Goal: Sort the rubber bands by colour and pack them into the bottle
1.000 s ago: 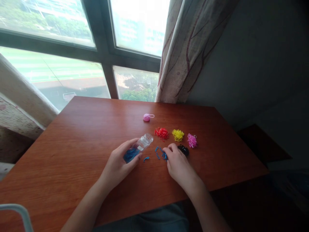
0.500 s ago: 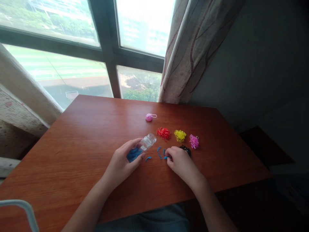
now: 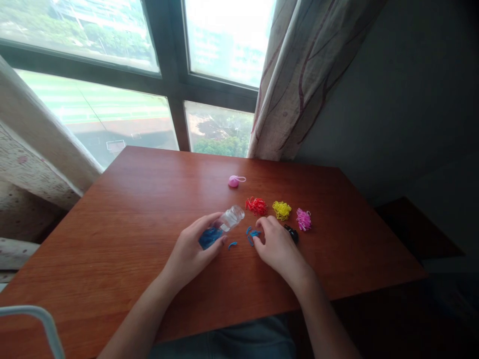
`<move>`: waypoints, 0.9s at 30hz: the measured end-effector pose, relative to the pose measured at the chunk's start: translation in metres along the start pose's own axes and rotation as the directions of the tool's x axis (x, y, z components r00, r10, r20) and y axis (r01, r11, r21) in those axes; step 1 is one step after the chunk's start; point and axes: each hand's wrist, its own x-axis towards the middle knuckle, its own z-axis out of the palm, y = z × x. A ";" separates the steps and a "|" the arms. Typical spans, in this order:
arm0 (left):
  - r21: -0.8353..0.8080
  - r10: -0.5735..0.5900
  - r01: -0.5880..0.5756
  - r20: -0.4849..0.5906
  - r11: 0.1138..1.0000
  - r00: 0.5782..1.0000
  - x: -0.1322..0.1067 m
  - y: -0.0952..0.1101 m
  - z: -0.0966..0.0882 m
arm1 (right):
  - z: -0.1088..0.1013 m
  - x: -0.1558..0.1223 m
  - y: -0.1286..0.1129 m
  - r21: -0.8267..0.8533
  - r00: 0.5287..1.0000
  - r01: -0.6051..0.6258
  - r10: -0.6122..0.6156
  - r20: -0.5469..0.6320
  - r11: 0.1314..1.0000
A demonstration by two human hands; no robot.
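Note:
My left hand (image 3: 191, 249) is wrapped round a clear bottle (image 3: 228, 218), which lies tilted with its uncapped mouth toward the upper right. Blue rubber bands (image 3: 210, 238) show inside its lower part. To the right, my right hand (image 3: 279, 245) is over the table with thumb and forefinger apart, at a small group of loose blue bands (image 3: 250, 240); no band is plainly held. One more blue band (image 3: 232, 245) lies by itself near my left thumb. Partly behind my right hand is a pile of black bands (image 3: 292, 233).
Beyond my hands sit piles of red bands (image 3: 256, 206), yellow bands (image 3: 282, 210) and pink bands (image 3: 304, 219). Farther back on the wooden table (image 3: 168, 182) is a pink cap with a loop (image 3: 234, 182). A pale curved bar (image 3: 48, 324) rises at the lower left.
My right hand has opened its pinch and shifted slightly up, and blue bands it was pinching now lie bunched with the others. My left hand keeps the bottle about where it was.

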 end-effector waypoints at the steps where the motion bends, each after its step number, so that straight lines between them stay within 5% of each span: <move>1: -0.001 -0.002 0.002 -0.002 1.000 1.000 0.000 0.001 0.000 | -0.003 -0.001 -0.003 -0.008 1.000 0.025 -0.025 -0.015 1.000; 7: -0.027 -0.028 0.027 -0.022 0.999 0.999 0.000 0.002 -0.002 | -0.004 -0.002 -0.031 0.039 0.936 0.338 -0.340 0.090 0.940; 11: -0.054 -0.037 0.034 -0.048 0.998 0.998 0.000 -0.001 -0.002 | 0.009 -0.001 -0.042 -0.043 0.907 0.397 -0.385 0.169 0.917; 16: -0.061 -0.047 0.045 -0.048 0.997 0.998 -0.001 -0.001 -0.001 | 0.007 -0.004 -0.021 -0.021 0.945 0.318 -0.315 0.083 0.948; 20: -0.060 -0.038 0.035 -0.039 0.998 0.999 -0.001 -0.001 0.000 | -0.003 0.001 0.007 0.026 0.993 0.102 -0.100 -0.066 0.994; 27: -0.034 -0.021 0.020 -0.034 0.999 0.999 -0.001 -0.001 0.000 | 0.005 0.011 0.012 0.073 1.000 0.018 -0.017 -0.007 0.997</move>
